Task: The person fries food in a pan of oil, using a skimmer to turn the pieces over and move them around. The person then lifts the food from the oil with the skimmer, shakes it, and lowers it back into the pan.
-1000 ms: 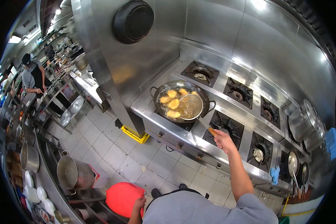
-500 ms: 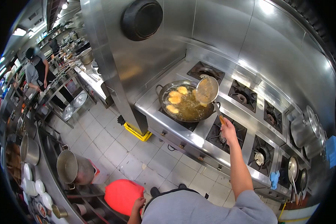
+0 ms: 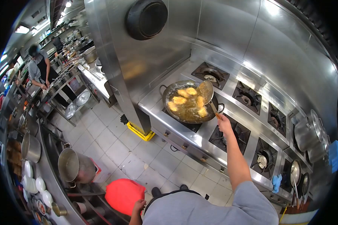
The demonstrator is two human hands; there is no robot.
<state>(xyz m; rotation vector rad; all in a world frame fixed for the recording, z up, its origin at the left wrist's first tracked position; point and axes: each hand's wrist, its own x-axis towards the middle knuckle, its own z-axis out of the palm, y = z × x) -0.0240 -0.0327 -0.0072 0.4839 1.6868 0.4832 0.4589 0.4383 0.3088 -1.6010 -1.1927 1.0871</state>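
My right hand [image 3: 225, 126] is closed around the wooden handle of a skimmer [image 3: 205, 90]. The skimmer's round head tilts at the right side of a dark wok [image 3: 162, 100], its lower edge at the oil. Several golden fried pieces [image 3: 179, 100] float in the bubbling oil; one lies beside the skimmer head, another near the wok's right rim. At the bottom, by my waist, my left hand [image 3: 139, 206] hangs with fingers curled, next to a red rounded object [image 3: 124, 195]. Whether it holds anything is hidden.
Several gas burners [image 3: 247, 96] surround the wok on the steel range. Large pots [image 3: 308, 129] stand at its right end, and a pan [image 3: 146, 18] hangs on the wall. A tall pot [image 3: 76, 167] stands at the left. A co-worker [image 3: 39, 69] is at a far counter.
The skimmer has come down and tilted at the wok. Fried pieces that were on it are now in the oil. My left hand stays in place.
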